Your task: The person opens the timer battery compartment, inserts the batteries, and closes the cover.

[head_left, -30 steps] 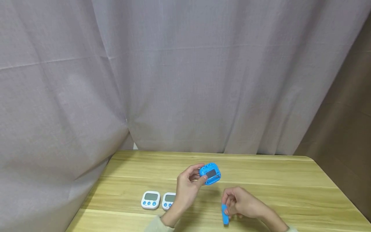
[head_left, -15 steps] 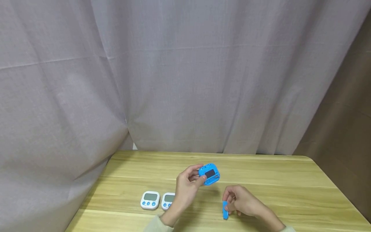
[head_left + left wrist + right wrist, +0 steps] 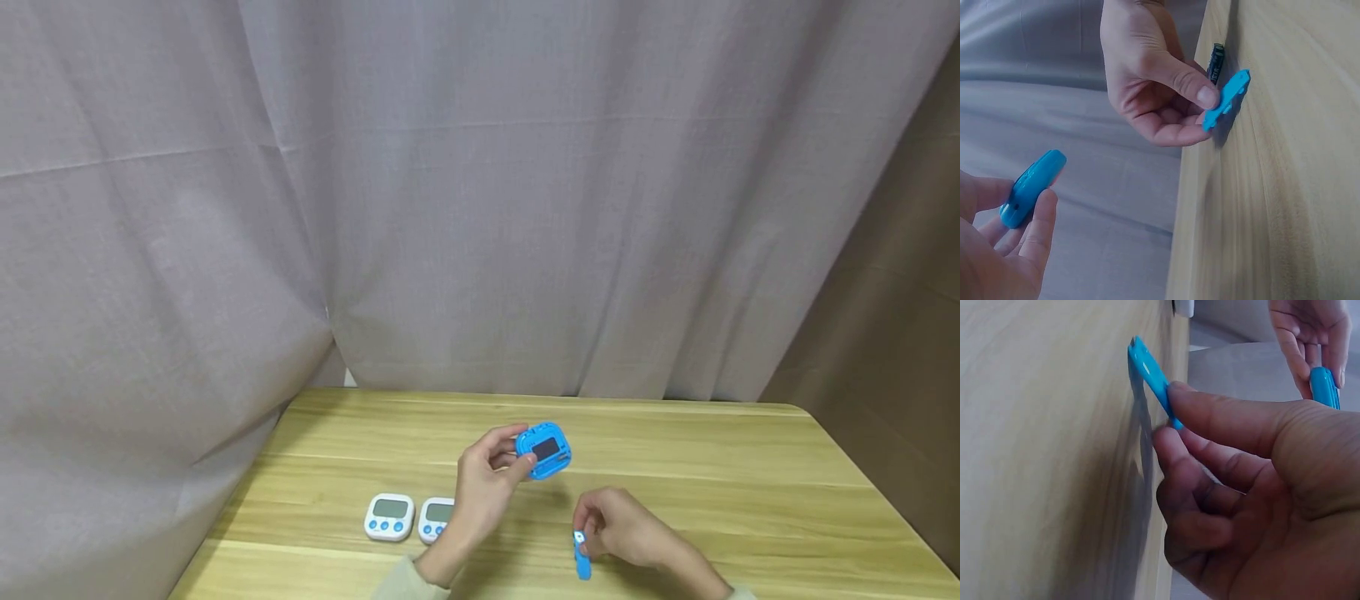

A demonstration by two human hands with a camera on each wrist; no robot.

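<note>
In the head view my left hand (image 3: 482,487) holds up a blue digital timer (image 3: 546,450) between thumb and fingers, its back towards me and an open battery slot along the lower edge. My right hand (image 3: 626,529), lower and to the right, pinches a narrow blue battery cover (image 3: 583,568) just above the table. The left wrist view shows the cover (image 3: 1227,100) between thumb and finger. A dark battery (image 3: 1215,62) shows behind that hand's thumb; whether the hand grips it I cannot tell. The cover and timer are apart.
Two white timers with blue buttons lie on the wooden table (image 3: 750,475): one white timer (image 3: 389,517) at the left, another white timer (image 3: 435,518) partly hidden by my left forearm. A grey curtain (image 3: 480,208) hangs behind the table's far edge.
My right hand has turned the battery cover over in its fingers, rising slightly and then lowering again. The left hand and its timer have stayed nearly still.
</note>
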